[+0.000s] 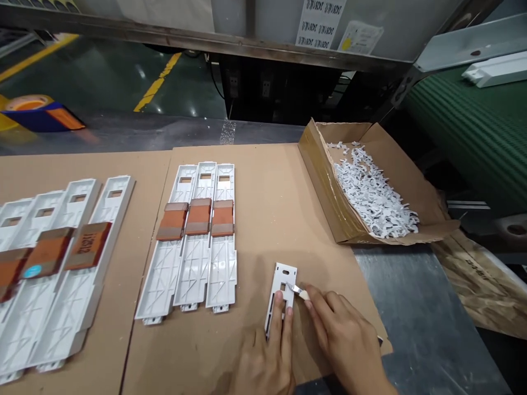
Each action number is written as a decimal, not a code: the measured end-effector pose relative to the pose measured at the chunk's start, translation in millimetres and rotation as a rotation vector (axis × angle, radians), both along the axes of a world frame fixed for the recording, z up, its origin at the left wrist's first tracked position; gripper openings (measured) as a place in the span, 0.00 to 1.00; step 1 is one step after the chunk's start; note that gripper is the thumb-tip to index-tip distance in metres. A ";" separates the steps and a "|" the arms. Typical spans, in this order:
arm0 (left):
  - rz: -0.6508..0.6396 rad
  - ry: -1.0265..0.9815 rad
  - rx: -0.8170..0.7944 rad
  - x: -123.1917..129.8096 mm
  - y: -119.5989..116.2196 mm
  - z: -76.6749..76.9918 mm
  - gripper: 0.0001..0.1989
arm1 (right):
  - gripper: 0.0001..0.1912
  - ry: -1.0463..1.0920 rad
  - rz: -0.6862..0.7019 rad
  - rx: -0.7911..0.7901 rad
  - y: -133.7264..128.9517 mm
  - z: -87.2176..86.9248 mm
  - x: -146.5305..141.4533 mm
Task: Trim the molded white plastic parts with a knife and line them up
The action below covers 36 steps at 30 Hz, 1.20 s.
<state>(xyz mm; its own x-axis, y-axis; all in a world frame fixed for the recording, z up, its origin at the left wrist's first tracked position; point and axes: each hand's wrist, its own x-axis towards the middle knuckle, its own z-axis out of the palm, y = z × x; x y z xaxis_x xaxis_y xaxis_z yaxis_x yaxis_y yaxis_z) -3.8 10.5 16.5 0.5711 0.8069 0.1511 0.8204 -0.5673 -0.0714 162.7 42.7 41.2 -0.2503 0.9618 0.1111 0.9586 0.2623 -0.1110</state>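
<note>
A small white slotted plate [290, 272] lies on the cardboard sheet at the lower centre. Two extended fingers of my left hand [267, 356] press on its lower part, and the other fingers are partly hidden. From the right, my right hand [346, 334] pinches a small knife-like tool [297, 291] with a pale handle. The tool's metal tip touches the plate beside its square opening or sits just over it; which of these cannot be told.
Three long white trays [222, 269] with brown blocks lie left of centre, with several more trays [111, 206] farther left. An open carton [325, 186] of small white parts stands at the right, near a green ribbed belt [473, 126]. A tape roll [28, 102] sits at the upper left.
</note>
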 end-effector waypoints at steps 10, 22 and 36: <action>-0.059 0.044 0.047 -1.4 6.0 3.7 0.26 | 0.15 -0.039 0.063 -0.067 4.6 0.1 4.8; -0.050 0.052 0.044 -0.5 5.9 3.3 0.27 | 0.15 -0.102 0.091 -0.088 4.9 -0.1 8.6; -0.042 0.038 0.042 0.2 4.7 2.1 0.27 | 0.15 -0.114 0.092 -0.064 7.8 2.4 8.7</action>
<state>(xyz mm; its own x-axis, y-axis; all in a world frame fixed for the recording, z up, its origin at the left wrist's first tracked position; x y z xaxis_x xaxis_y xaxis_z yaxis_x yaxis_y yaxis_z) -3.6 15.2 18.7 0.6107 0.7751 0.1619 0.7919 -0.5974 -0.1269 171.5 50.5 43.7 -0.3453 0.9384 0.0156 0.9381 0.3456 -0.0220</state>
